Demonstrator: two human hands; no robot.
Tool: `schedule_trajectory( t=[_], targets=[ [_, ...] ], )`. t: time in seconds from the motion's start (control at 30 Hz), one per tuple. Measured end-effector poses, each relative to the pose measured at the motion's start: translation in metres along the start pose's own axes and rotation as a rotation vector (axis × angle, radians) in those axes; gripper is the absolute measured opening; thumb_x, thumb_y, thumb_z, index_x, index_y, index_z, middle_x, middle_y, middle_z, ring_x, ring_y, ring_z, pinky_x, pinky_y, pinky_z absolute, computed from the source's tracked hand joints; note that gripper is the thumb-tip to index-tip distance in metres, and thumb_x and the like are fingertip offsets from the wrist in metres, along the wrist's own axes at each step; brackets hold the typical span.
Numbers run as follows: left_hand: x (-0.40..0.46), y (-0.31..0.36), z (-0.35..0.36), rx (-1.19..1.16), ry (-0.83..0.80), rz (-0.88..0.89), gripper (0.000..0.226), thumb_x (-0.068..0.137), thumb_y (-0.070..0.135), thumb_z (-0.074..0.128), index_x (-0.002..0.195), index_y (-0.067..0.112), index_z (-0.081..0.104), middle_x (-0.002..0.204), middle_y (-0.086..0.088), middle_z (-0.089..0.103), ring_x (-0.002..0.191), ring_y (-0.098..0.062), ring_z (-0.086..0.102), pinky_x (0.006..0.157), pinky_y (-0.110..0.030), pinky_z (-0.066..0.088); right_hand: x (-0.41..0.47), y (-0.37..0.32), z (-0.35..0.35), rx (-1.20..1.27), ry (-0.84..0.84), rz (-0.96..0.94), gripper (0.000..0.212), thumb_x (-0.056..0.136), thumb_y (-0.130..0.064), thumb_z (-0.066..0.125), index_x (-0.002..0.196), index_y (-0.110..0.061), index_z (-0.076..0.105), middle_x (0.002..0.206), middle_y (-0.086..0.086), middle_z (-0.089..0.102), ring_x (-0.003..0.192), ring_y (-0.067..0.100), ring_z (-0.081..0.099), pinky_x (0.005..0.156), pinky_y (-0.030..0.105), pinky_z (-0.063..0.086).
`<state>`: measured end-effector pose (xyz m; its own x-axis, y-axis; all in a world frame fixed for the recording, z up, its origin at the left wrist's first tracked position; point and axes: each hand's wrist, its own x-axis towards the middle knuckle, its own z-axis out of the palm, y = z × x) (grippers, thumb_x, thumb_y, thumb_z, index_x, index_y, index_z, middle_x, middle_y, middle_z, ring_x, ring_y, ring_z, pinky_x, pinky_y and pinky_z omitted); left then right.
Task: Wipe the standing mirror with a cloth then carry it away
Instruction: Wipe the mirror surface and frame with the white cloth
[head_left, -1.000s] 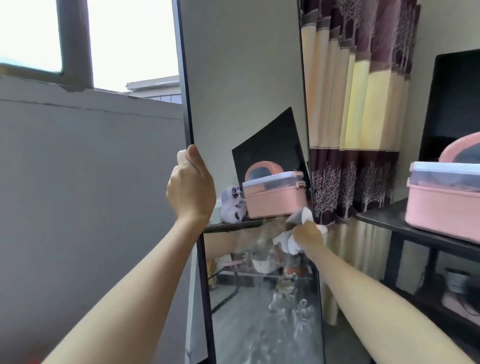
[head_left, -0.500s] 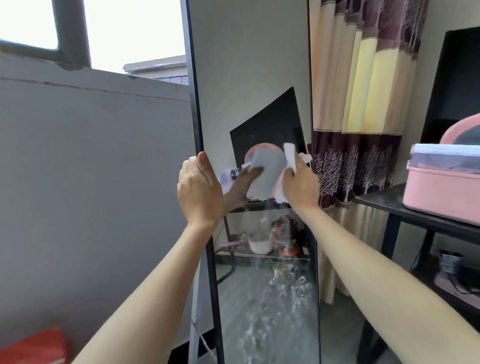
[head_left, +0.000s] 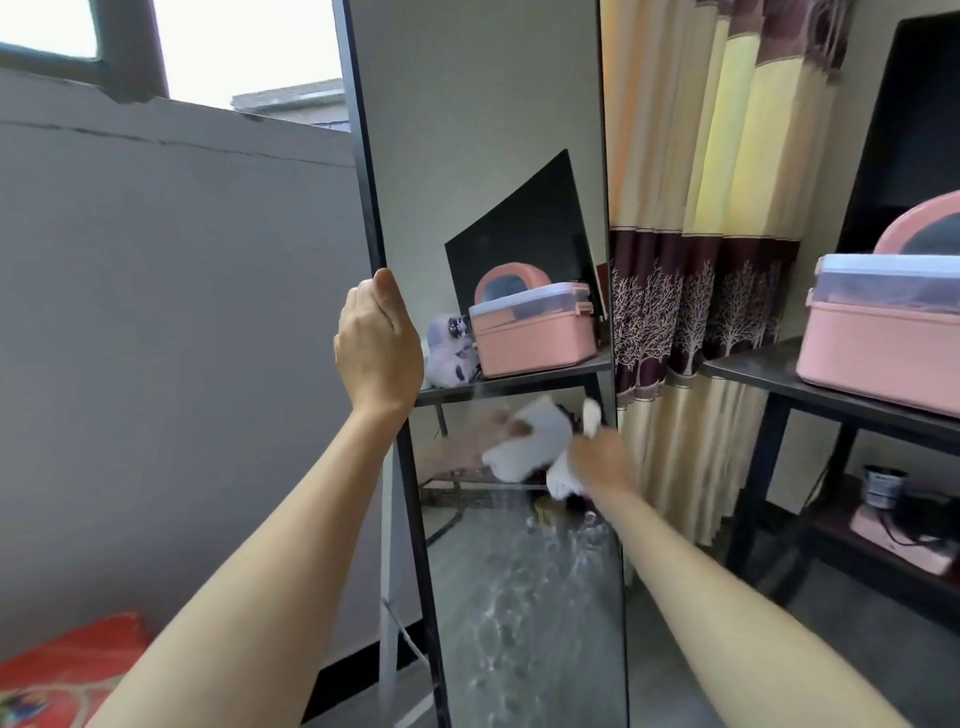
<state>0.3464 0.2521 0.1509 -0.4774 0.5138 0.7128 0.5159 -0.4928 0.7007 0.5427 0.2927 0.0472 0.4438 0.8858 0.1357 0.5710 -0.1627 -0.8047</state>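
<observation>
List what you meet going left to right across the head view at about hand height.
Grey wall → left hand gripping the mirror's left edge → standing mirror → right hand holding the white cloth on the glass → curtain → pink box on the black shelf.

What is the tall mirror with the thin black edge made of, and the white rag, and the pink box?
The tall standing mirror looks like smooth shiny glass, since it reflects the room; its thin black frame could be metal or plastic. The white rag in the right hand seems soft fabric: it bunches and folds. The pink box with a clear lid looks like smooth moulded plastic.
</observation>
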Motion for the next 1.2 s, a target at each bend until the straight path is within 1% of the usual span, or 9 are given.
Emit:
schedule_trajectory(
  t=[0.27, 0.37, 0.5, 0.7, 0.8, 0.93, 1.0, 1.1, 1.2],
  targets=[
    [0.002, 0.0, -0.001, -0.075, -0.122, 0.027, 0.04, 0.101, 0.031, 0.021, 0.067, 0.018, 0.037, 0.077, -0.001, 0.046, 0.083, -0.022, 0.043, 0.074, -0.028, 0.031, -0.06, -0.104, 0.005, 0.004, 0.253, -0.598, 0.043, 0.095, -0.025, 0.04, 0.135, -0.011, 0.032, 0.098, 0.014, 0.066, 0.085, 0.031, 0.065, 0.049, 0.025, 0.038],
    [0.003, 0.001, -0.001, -0.1, -0.162, 0.001, 0.04, 0.101, 0.032, 0.021, 0.064, 0.023, 0.033, 0.076, 0.003, 0.045, 0.087, -0.023, 0.043, 0.077, -0.028, 0.031, -0.075, -0.053, 0.038, 0.073, 0.141, -0.396, 0.048, 0.096, -0.026, 0.037, 0.141, -0.017, 0.02, 0.109, 0.013, 0.063, 0.089, 0.031, 0.063, 0.066, 0.037, 0.05],
    [0.005, -0.002, -0.003, -0.105, -0.159, 0.008, 0.039, 0.101, 0.033, 0.022, 0.064, 0.024, 0.033, 0.081, 0.0, 0.047, 0.09, -0.023, 0.046, 0.076, -0.027, 0.031, -0.072, 0.042, 0.054, 0.035, -0.195, 0.166, 0.033, 0.099, -0.028, 0.026, 0.121, -0.011, 0.044, 0.117, 0.013, 0.059, 0.095, 0.025, 0.057, 0.082, 0.035, 0.045],
    [0.006, -0.006, -0.004, -0.069, -0.116, 0.021, 0.041, 0.101, 0.032, 0.022, 0.061, 0.025, 0.03, 0.072, 0.005, 0.042, 0.082, -0.02, 0.042, 0.071, -0.027, 0.03, -0.052, 0.063, 0.02, -0.513, -0.388, -0.051, 0.022, 0.096, -0.027, 0.032, 0.1, -0.012, 0.048, 0.097, 0.006, 0.06, 0.094, 0.027, 0.061, 0.076, 0.034, 0.047],
    [0.006, -0.006, -0.003, -0.064, -0.106, 0.03, 0.041, 0.101, 0.031, 0.023, 0.061, 0.025, 0.028, 0.069, 0.006, 0.04, 0.08, -0.02, 0.04, 0.071, -0.027, 0.029, -0.038, 0.041, -0.003, -0.681, -0.337, -0.178, 0.026, 0.093, -0.03, 0.036, 0.075, -0.013, 0.042, 0.092, 0.005, 0.052, 0.101, 0.028, 0.055, 0.076, 0.035, 0.039],
    [0.005, -0.004, -0.001, -0.06, -0.092, 0.039, 0.041, 0.101, 0.03, 0.023, 0.06, 0.025, 0.028, 0.072, 0.003, 0.042, 0.081, -0.019, 0.04, 0.07, -0.025, 0.027, -0.029, 0.01, -0.035, -0.661, -0.394, -0.208, 0.033, 0.091, -0.023, 0.045, 0.059, -0.018, 0.04, 0.063, -0.001, 0.043, 0.062, 0.016, 0.046, 0.058, 0.024, 0.033],
    [0.004, -0.003, 0.0, -0.06, -0.088, 0.038, 0.041, 0.101, 0.03, 0.023, 0.06, 0.025, 0.028, 0.069, 0.006, 0.04, 0.081, -0.019, 0.04, 0.07, -0.026, 0.027, -0.027, 0.002, -0.047, -0.689, -0.447, -0.239, 0.026, 0.091, -0.022, 0.046, 0.066, -0.016, 0.049, 0.066, 0.0, 0.048, 0.061, 0.014, 0.046, 0.053, 0.023, 0.033],
    [0.003, -0.002, 0.0, -0.056, -0.088, 0.025, 0.041, 0.101, 0.03, 0.024, 0.06, 0.024, 0.028, 0.066, 0.011, 0.037, 0.082, -0.02, 0.039, 0.069, -0.025, 0.026, -0.03, 0.001, -0.056, -0.811, -0.572, -0.308, 0.019, 0.091, -0.021, 0.046, 0.097, -0.012, 0.062, 0.093, 0.006, 0.063, 0.083, 0.019, 0.057, 0.071, 0.028, 0.045],
    [0.002, 0.0, -0.003, -0.055, -0.095, 0.02, 0.042, 0.101, 0.031, 0.025, 0.06, 0.024, 0.029, 0.069, 0.007, 0.042, 0.084, -0.021, 0.04, 0.067, -0.025, 0.026, -0.034, 0.003, -0.056, -0.66, -0.718, -0.329, 0.019, 0.091, -0.023, 0.048, 0.102, -0.018, 0.063, 0.097, 0.002, 0.064, 0.09, 0.018, 0.059, 0.073, 0.027, 0.049]
  ],
)
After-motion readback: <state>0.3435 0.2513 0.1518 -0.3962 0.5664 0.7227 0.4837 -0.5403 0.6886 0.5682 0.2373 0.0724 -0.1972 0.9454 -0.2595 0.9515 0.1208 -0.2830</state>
